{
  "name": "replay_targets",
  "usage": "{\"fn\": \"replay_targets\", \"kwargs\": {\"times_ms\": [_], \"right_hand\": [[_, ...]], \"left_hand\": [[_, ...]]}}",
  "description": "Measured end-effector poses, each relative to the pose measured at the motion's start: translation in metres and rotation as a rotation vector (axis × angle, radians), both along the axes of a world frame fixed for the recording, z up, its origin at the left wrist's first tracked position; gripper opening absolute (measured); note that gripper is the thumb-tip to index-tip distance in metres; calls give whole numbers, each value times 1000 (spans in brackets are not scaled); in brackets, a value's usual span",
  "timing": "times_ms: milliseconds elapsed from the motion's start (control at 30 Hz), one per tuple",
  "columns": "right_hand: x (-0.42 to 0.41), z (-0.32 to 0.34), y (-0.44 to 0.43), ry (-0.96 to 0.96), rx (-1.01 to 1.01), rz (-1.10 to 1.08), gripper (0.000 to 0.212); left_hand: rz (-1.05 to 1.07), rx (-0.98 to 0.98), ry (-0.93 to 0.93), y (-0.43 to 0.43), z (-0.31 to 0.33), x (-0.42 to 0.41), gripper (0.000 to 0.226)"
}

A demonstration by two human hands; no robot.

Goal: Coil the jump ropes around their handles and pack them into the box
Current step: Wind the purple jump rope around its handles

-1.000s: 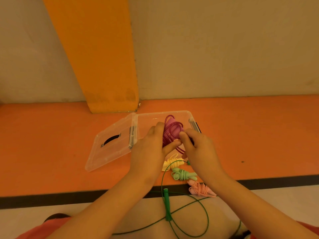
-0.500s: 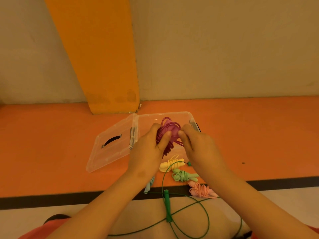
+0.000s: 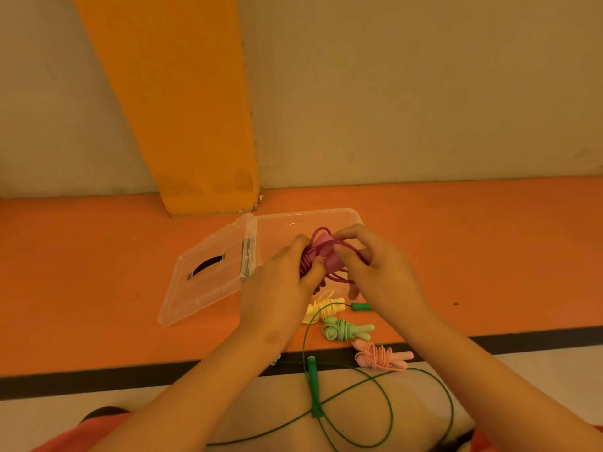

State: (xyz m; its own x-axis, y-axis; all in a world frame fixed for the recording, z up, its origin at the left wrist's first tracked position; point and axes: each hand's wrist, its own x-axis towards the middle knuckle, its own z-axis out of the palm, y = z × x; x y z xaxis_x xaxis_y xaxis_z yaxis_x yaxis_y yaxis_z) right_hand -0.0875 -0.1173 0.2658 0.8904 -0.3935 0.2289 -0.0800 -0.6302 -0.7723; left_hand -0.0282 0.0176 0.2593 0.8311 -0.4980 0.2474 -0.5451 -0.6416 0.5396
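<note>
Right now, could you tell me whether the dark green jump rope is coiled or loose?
Loose. The dark green jump rope sprawls in wide open loops across the person's lap, with none of it wound around its handles.

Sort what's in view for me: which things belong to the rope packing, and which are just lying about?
Belongs to the job: purple rope, gripped by left hand and right hand; clear box with open lid; coiled yellow rope, light green rope, pink rope; uncoiled dark green rope.
Not part of it: orange pillar, wall, black floor stripe.
</note>
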Motion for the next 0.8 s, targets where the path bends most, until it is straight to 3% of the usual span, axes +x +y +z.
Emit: {"fn": "replay_targets", "kwargs": {"times_ms": [167,300,433,800], "right_hand": [[-2,3,3,60,103,47,20],[1,2,4,58,287,44,9],[0,9,5,73,363,93,26],[1,13,1,109,479,102,10]], "left_hand": [[-13,32,-6,5,3,4,25],[-22,56,-32,6,5,4,26],[-21,88,-82,9,8,5,28],[-52,131,-65,12,10,4,30]]}}
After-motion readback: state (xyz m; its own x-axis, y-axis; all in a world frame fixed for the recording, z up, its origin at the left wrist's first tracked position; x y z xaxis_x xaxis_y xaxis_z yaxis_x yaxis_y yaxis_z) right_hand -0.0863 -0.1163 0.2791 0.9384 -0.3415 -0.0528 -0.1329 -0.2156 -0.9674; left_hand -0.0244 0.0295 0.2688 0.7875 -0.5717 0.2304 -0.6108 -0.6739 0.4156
